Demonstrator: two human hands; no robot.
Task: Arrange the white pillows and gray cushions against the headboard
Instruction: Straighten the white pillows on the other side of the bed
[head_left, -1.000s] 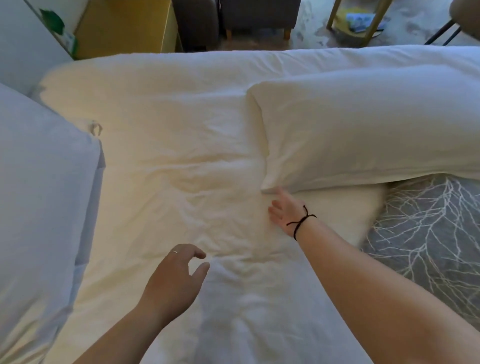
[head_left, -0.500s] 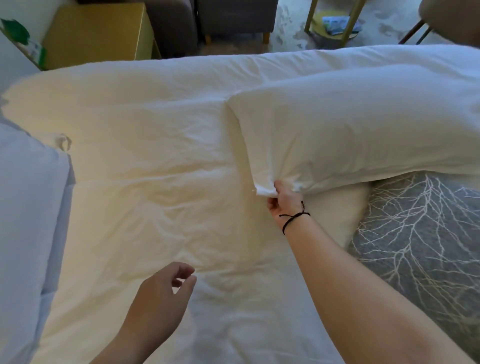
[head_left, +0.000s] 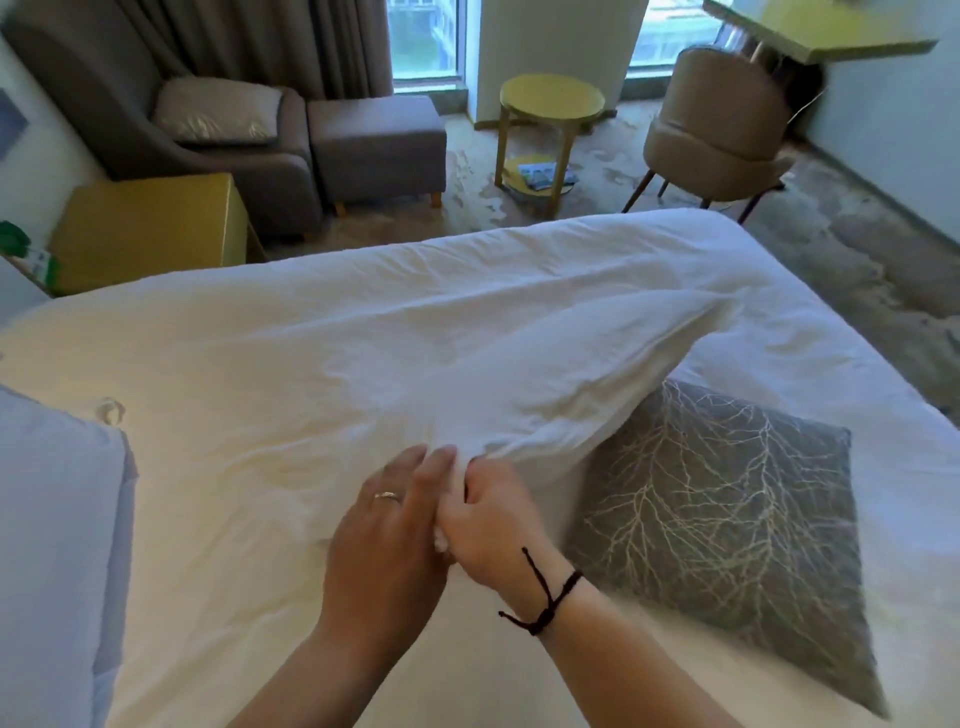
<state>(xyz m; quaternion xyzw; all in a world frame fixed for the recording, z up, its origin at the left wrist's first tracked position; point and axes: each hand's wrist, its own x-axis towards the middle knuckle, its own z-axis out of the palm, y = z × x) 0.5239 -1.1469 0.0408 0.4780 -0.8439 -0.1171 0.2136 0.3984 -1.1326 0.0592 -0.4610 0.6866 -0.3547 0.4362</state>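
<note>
A long white pillow (head_left: 550, 364) lies across the middle of the bed, its near corner lifted toward me. My right hand (head_left: 493, 519), with a black cord on the wrist, grips that corner. My left hand (head_left: 387, 530), wearing a ring, lies against the right hand with its fingers on the same corner; how firmly it holds cannot be seen. A gray cushion (head_left: 727, 525) with a white branch pattern lies flat on the bed to the right, partly under the pillow's raised end. Another white pillow (head_left: 52, 545) fills the left edge of the view.
The white duvet (head_left: 234, 389) covers the bed. Beyond the far edge stand a yellow nightstand (head_left: 150, 228), a gray armchair (head_left: 171, 130) with footstool (head_left: 376, 145), a round yellow side table (head_left: 550, 104) and a beige chair (head_left: 722, 124).
My right hand has pulled the pillow's corner toward me and lifted it. My left hand moved over and joined it at the corner. My head rose, bringing the room into view.
</note>
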